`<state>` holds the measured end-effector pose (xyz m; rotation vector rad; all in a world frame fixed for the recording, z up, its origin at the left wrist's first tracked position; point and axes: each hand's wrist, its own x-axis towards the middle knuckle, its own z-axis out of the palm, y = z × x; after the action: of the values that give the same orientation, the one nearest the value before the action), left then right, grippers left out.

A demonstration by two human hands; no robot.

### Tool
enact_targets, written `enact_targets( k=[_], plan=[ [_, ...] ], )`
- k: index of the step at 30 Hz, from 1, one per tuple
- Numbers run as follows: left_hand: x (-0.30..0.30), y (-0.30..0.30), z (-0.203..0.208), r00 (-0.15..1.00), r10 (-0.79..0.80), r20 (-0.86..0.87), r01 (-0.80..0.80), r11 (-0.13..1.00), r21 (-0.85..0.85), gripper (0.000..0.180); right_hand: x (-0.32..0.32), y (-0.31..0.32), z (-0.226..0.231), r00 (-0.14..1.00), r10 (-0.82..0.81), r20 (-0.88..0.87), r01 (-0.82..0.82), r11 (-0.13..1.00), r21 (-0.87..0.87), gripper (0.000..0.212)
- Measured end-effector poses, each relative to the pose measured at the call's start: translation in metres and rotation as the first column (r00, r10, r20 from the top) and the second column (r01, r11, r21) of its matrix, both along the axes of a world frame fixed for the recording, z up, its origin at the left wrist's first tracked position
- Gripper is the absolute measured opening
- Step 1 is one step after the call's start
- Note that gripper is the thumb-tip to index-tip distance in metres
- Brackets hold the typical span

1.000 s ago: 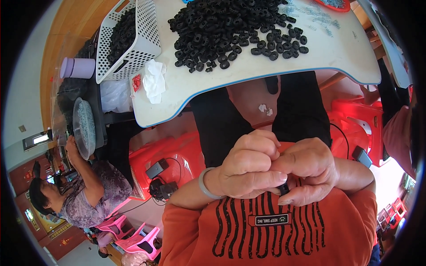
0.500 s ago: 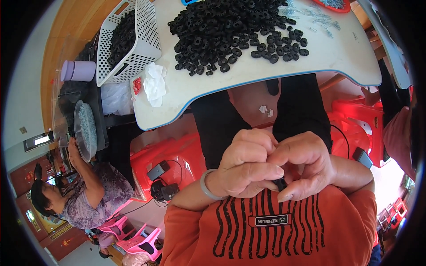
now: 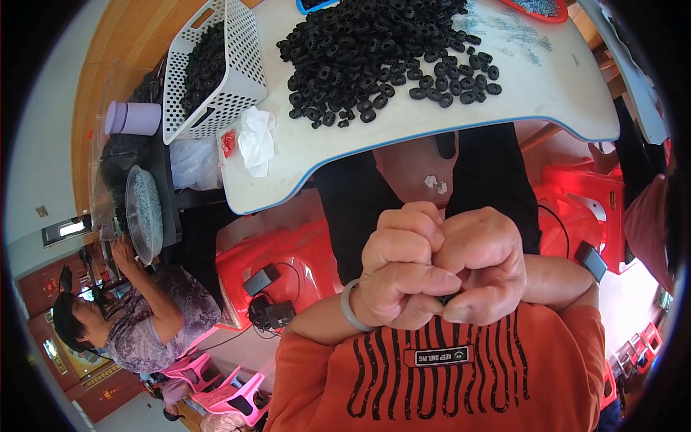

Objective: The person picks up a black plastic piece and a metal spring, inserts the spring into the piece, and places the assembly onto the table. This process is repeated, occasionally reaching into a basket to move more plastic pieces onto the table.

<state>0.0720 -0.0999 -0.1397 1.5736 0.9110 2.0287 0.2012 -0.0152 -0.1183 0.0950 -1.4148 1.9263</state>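
Note:
My left hand (image 3: pixel 403 270), with a pale bangle at its wrist, and my right hand (image 3: pixel 487 263) meet in front of my chest. Both are closed, fingers curled and thumb tips almost touching. Pinched between them is a small black plastic part (image 3: pixel 448 297), of which only a dark sliver shows. On the white table (image 3: pixel 403 133) beyond my knees lies a big heap of black oval plastic pieces (image 3: pixel 353 54), with looser ones along its near right side. These look like cord-lock bodies with holes.
A white perforated basket (image 3: pixel 241 79) of black pieces stands at the table's left, beside crumpled tissue (image 3: pixel 255 144). Small pale-blue springs (image 3: pixel 515 32) lie far right, near a red tray (image 3: pixel 554 16). At left, a co-worker (image 3: pixel 155 317) reaches toward a clear bowl (image 3: pixel 144 216) of springs.
My fingers have curled closer together, and the right thumb has risen toward the left one. The black part, plainer before, is now mostly covered. The view has shifted slightly.

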Motion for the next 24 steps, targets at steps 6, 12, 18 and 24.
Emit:
enact_targets(
  k=[6,12,18,24],
  plan=[
    [-0.013,-0.001,0.010,0.998,-0.004,-0.059,0.007,0.999,0.049,0.029,-0.003,-0.002,0.016,0.987,0.137,-0.078,-0.150,0.970,-0.192,0.015],
    [-0.022,-0.009,0.028,0.998,0.058,-0.032,-0.063,0.985,-0.160,0.022,0.005,0.001,0.035,0.975,0.165,0.145,-0.127,0.963,-0.239,0.024],
    [-0.105,0.018,0.058,0.899,0.428,-0.088,-0.434,0.849,-0.302,0.019,0.025,-0.012,0.018,0.887,0.282,0.367,-0.131,0.913,-0.387,0.018],
    [-0.321,0.089,0.079,0.478,0.680,-0.556,-0.843,0.533,-0.072,0.029,0.036,-0.034,-0.009,0.800,0.352,0.486,-0.140,0.897,-0.419,0.016]
  ],
)
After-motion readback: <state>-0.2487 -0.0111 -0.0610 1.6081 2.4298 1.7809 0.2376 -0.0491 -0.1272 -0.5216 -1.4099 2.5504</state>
